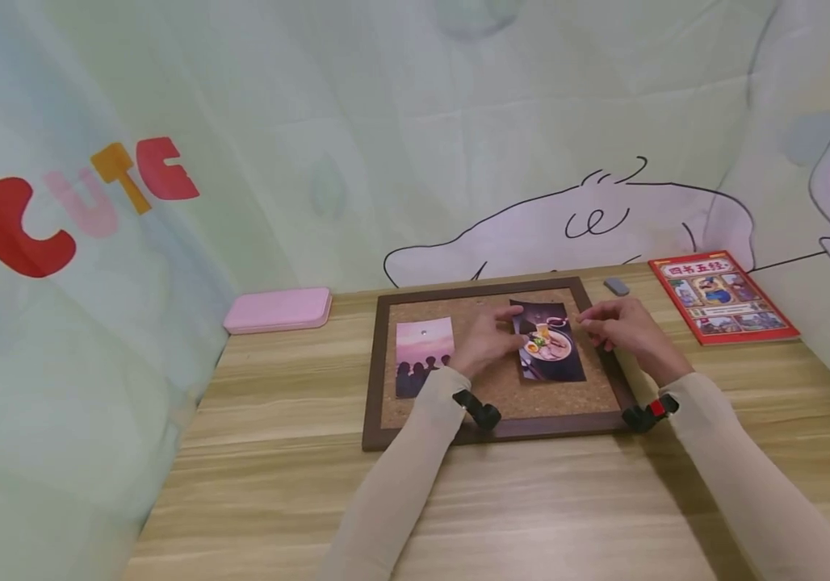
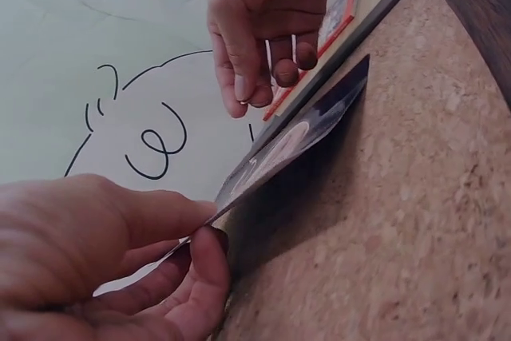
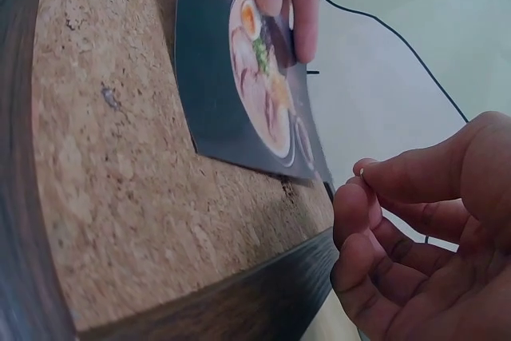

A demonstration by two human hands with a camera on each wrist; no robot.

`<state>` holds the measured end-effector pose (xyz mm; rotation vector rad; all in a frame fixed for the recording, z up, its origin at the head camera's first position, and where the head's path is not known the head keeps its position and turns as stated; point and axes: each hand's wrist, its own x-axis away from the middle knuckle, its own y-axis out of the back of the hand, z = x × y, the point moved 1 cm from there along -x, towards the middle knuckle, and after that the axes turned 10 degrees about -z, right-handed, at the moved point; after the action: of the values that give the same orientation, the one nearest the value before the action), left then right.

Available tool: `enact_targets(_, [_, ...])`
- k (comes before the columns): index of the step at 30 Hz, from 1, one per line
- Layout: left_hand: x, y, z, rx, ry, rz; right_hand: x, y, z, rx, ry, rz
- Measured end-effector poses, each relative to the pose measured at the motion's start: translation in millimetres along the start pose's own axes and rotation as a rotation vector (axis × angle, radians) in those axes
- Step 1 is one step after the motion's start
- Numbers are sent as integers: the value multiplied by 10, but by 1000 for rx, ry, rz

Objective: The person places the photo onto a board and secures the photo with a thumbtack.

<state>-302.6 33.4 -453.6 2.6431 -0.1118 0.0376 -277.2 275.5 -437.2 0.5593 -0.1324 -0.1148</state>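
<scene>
left grip (image 1: 489, 342) clamps a food photo (image 1: 553, 347), its long axis running forward, just left of the right grip (image 1: 627, 332), which pinches a tiny pale object (image 3: 362, 172).

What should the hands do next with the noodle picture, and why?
Probably, the left hand should lower the ramen photo flat onto the corkboard. There's a gap beneath it, and the right hand pinches something tiny, perhaps a pin. The silhouette photo has a silver pin near its top, so this one may be pinned next.
</scene>
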Motion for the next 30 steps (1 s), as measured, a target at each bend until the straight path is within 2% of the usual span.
enact_targets(6, [-24, -72, 18, -38, -41, 15, -10, -22, -9, 7, 8, -2])
enact_targets(18, [-9, -157, -56, -190, -104, 5, -24, -32, -8, 7, 0, -1])
enact_targets(30, [11, -197, -77, -226, -174, 9, -54, -25, 33, 17, -2, 12])
